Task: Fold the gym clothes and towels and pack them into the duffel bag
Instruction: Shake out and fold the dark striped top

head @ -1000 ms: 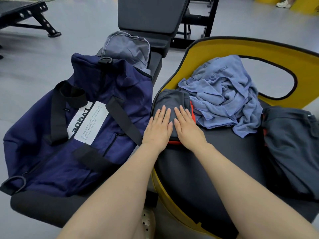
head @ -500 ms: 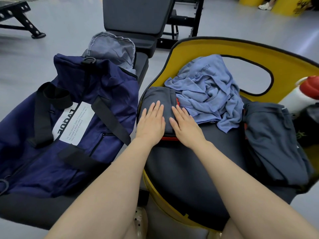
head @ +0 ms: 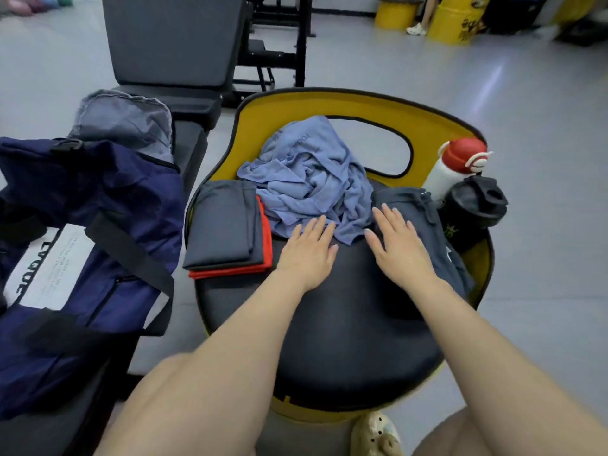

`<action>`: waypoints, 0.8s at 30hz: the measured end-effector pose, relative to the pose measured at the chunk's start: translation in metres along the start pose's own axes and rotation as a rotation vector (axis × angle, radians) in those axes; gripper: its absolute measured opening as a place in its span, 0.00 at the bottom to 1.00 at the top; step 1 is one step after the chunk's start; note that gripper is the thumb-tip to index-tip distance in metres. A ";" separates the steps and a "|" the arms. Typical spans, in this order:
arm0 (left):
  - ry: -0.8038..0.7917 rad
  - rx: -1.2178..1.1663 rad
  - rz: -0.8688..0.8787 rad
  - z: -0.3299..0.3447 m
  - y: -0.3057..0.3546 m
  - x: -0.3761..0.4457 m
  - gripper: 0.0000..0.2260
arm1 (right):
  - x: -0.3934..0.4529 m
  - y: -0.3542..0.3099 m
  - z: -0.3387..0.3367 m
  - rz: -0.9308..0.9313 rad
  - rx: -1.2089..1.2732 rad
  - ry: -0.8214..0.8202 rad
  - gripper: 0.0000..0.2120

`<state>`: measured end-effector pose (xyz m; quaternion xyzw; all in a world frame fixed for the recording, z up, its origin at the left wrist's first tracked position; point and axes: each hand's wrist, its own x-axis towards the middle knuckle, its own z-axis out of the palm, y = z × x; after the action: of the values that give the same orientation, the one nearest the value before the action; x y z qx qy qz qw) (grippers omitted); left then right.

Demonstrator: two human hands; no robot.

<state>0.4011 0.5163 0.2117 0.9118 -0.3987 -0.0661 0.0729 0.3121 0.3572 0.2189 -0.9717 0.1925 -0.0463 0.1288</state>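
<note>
A navy duffel bag [head: 82, 232] with black straps and a white label lies on a bench at the left, its grey-lined end open. On the black and yellow seat [head: 329, 324] a folded dark grey garment with red trim [head: 227, 225] lies at the left. A crumpled light blue towel [head: 309, 179] sits behind the middle. A dark grey garment [head: 431, 232] lies unfolded at the right. My left hand [head: 307, 251] lies flat on the seat, fingertips at the towel's near edge. My right hand [head: 399, 245] rests flat on the dark garment's left edge.
A white bottle with a red cap [head: 454, 166] and a black shaker cup [head: 473, 209] stand at the seat's right rim. A black weight bench [head: 174, 41] stands behind the bag. Yellow drums [head: 454, 21] and a person's leg are far back right.
Both hands have left the folded grey and red garment and moved right, the left to the towel's edge, the right onto the unfolded dark garment. The view has swung right.
</note>
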 end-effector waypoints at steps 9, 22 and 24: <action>-0.229 -0.740 -0.078 0.036 0.108 0.018 0.29 | -0.036 0.065 -0.003 0.187 -0.031 -0.011 0.26; -0.077 -1.037 -0.274 0.046 0.130 0.024 0.32 | -0.043 0.071 0.019 0.283 0.193 -0.079 0.24; -0.074 -1.050 -0.280 0.045 0.125 0.019 0.33 | -0.044 0.068 0.015 0.299 0.170 -0.034 0.25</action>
<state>0.3165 0.4145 0.1897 0.7942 -0.1893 -0.2976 0.4949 0.2488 0.3175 0.1842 -0.9185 0.3280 -0.0262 0.2191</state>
